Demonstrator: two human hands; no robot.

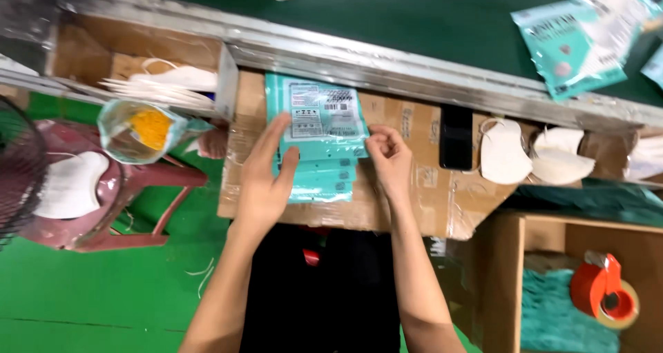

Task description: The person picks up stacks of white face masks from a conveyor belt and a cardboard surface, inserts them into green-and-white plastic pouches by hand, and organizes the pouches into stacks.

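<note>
The left hand (266, 177) lies flat, fingers spread and pressed on the left edge of a stack of teal packets (323, 129), the thumb resting across the lower packets. The right hand (388, 158) is curled, its fingertips pinched narrowly on the right edge of the top packet, beside its printed white label. The stack thus sits between the two hands, touching both, with its long axis running near to far, away from the body, and its lower packets fanned out toward the near side. The left hand covers more of it; the right only nips the edge.

The stack rests on a taped cardboard board (428, 194). To the right lie a black phone (456, 138) and white masks (504, 153). Farther off runs a metal rail (414, 66), then the green belt with more packets (587, 39). Near right, a red tape dispenser (606, 291) sits in a box.
</note>
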